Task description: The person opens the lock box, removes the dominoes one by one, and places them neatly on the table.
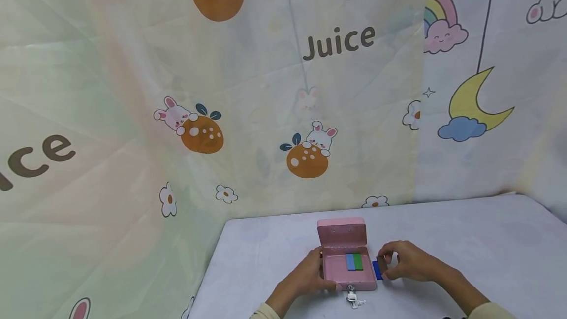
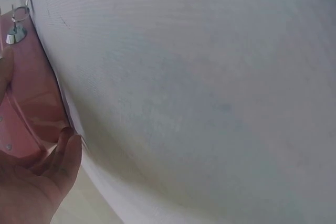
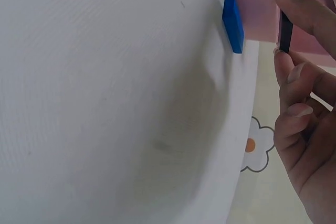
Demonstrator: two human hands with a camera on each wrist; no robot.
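A pink metal cash box [image 1: 335,272] stands on the table with its lid [image 1: 342,235] raised. Inside it, a light blue block [image 1: 350,262] and a green block [image 1: 358,261] lie side by side. My left hand [image 1: 308,274] grips the box at its left side, thumb near the front and fingers toward the back. Just right of the box, my right hand [image 1: 409,261] pinches a dark brown block [image 1: 382,265] between thumb and fingertips. Below that block, a blue block [image 3: 232,25] rests on the table, close beside the box wall.
Keys on a ring [image 1: 353,300] hang from the lock at the front of the box. The white-covered table [image 1: 478,240] meets a printed cloth backdrop [image 1: 261,181] behind and at the left.
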